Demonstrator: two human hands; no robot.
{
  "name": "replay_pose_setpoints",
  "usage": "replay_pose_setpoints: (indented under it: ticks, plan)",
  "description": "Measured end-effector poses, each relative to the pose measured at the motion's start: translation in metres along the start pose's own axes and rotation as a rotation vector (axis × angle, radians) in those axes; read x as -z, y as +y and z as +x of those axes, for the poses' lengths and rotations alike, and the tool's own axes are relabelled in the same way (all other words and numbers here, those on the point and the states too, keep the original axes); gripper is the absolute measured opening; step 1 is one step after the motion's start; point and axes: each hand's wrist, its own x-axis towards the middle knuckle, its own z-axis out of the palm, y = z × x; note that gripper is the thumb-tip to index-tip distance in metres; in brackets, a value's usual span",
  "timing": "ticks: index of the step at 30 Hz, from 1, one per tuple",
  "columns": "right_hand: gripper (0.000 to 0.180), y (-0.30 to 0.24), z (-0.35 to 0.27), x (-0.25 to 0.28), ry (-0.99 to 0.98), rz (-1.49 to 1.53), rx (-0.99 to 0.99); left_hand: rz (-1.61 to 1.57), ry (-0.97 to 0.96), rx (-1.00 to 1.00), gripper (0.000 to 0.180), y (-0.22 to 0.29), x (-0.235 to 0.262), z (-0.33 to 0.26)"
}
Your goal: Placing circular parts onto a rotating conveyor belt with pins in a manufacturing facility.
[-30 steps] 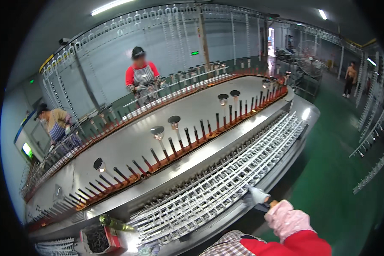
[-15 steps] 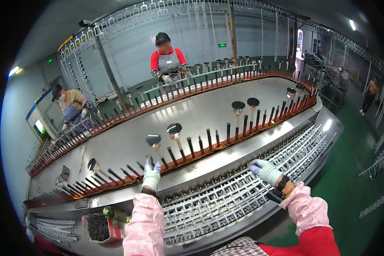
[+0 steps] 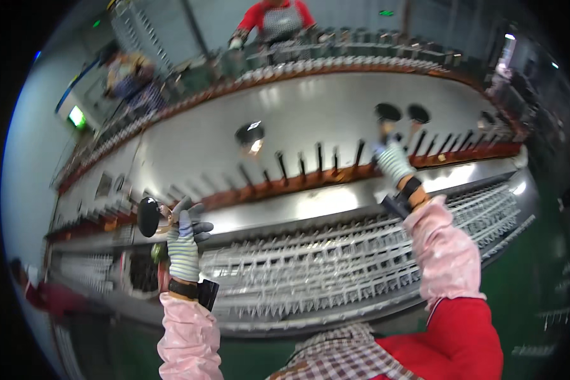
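I'm seeing the left hand (image 3: 185, 235) gripping a black-capped glass piece (image 3: 151, 216) just before the pin rail (image 3: 335, 177); the right hand (image 3: 392, 159) is reaching a pin (image 3: 384, 136) there, its grip unclear through blur.

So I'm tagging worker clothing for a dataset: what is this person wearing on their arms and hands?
Both hands, left hand and right hand, wear striped knit gloves, whitish with greenish bands and grey fingertips. Each wrist carries a dark band with a small black box. Loose pink oversleeves cover the forearms; a red sleeve shows at the right upper arm.
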Motion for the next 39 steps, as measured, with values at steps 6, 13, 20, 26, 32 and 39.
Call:
replay_pose_setpoints:
  ticks: [6,13,20,26,32,39]
  plan:
    - [0.026,0.016,0.038,-0.047,0.133,0.242,0.398,0.112,0.067,0.128,0.06,-0.025,0.159,-0.092]
    - [0.021,-0.071,-0.124,-0.112,-0.311,0.353,0.238,0.138,-0.013,0.353,0.041,-0.089,0.172,-0.182]
    - [0.021,0.015,-0.329,-0.171,-0.629,0.442,0.075,0.207,-0.314,0.203,0.023,-0.178,0.152,-0.201]
    - [0.035,0.087,-0.353,-0.213,-0.55,-0.241,0.75,0.417,-0.346,0.293,0.01,-0.229,0.149,-0.181]
    - [0.038,0.088,-0.357,-0.244,-0.568,-0.166,0.585,0.465,-0.383,0.272,0.012,-0.243,0.141,-0.159]
    - [0.024,0.077,-0.354,-0.249,-0.553,-0.325,0.121,0.376,-0.356,0.213,0.026,-0.259,0.135,-0.154]
